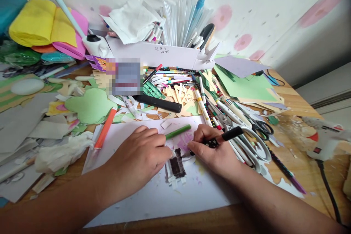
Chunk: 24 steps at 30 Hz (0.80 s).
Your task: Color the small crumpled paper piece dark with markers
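Note:
My right hand (211, 148) is closed around a black marker (230, 134) with a white star pattern; its capped-looking end points up to the right and its other end is hidden by my fingers. A small white paper piece (174, 181) with a dark brown-black coloured rectangle lies on the white sheet (131, 201). My left hand (139, 153) is curled, thumb and forefinger pinched at the paper piece's upper left edge. Just behind, between both hands, lies a green marker (178, 131), partly covered by my left fingers. Pink and yellow colour marks show on the sheet.
An orange marker (105, 128) lies on the sheet's left edge. Scissors (257, 146), several pens and a glue gun (323, 139) are on the right. Paper scraps and a green paper cutout (89, 106) crowd the left. Behind stands a white box (153, 55) of clear sticks.

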{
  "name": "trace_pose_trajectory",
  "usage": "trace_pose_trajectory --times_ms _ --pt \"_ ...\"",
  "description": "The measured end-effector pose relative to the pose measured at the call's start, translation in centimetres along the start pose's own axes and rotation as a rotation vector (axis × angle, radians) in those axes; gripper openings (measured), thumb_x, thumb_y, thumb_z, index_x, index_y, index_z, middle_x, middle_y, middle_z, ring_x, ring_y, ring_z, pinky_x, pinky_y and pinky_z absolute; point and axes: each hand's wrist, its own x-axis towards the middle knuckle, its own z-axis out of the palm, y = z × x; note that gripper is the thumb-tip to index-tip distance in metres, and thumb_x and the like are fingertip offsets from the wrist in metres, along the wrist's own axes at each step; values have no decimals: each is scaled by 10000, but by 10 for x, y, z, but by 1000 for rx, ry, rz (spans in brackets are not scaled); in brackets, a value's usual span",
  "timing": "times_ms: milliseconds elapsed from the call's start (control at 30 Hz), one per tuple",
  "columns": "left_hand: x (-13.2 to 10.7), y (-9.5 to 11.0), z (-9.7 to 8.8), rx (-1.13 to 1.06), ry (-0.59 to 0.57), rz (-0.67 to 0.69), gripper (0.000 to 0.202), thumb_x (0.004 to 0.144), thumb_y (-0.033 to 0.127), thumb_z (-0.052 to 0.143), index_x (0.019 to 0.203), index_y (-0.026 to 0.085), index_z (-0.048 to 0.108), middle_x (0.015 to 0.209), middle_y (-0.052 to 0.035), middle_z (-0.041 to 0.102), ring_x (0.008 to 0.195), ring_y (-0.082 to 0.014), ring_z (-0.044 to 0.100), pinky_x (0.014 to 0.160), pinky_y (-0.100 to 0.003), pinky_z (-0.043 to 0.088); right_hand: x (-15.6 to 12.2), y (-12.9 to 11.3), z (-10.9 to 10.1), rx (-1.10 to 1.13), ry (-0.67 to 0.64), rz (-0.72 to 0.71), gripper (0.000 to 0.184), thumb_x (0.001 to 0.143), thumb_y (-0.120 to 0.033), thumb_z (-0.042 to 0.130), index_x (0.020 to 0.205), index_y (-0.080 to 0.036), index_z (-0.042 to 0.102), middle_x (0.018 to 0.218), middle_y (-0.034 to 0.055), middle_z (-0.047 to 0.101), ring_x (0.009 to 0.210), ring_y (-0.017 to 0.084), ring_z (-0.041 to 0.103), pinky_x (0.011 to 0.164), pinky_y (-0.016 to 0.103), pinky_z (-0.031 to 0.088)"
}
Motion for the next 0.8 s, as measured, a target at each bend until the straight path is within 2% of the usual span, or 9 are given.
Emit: trace_pose_trajectory --times_ms 233,433,533,633,800 --pt "0 0 -1 15 27 16 199 861 147 548 740 233 681 631 3 525 657 -162 431 609 -318 229 0 0 0 24 4 17 259 708 -201 612 533 -205 421 505 -57 420 478 93 378 460 229 291" --pt "2 -6 -2 66 75 88 240 870 108 511 785 255 679 632 6 530 663 -166 445 624 -316 255 1 15 0 358 133 6 253 758 -294 677 631 -209 475 542 -59 483 476 98 405 475 237 325" --pt "2 -8 -5 78 115 56 212 876 119 490 796 218 660 659 -4 553 675 -171 469 638 -316 286 2 19 -1 406 130 -18 254 758 -301 699 640 -208 494 544 -63 490 470 94 401 481 239 326" --pt "-1 -2 -10 98 131 -96 185 866 234 540 704 171 602 654 -22 566 669 -190 501 652 -332 322 3 19 -2 396 145 -17 262 764 -300 708 642 -204 497 559 -62 499 462 87 393 465 231 312" --pt "-6 20 -10 134 -11 -181 332 684 491 728 676 190 588 665 -35 605 679 -250 535 649 -368 349 6 17 -2 368 195 14 282 770 -329 699 627 -202 492 551 -64 483 443 81 370 427 223 288"
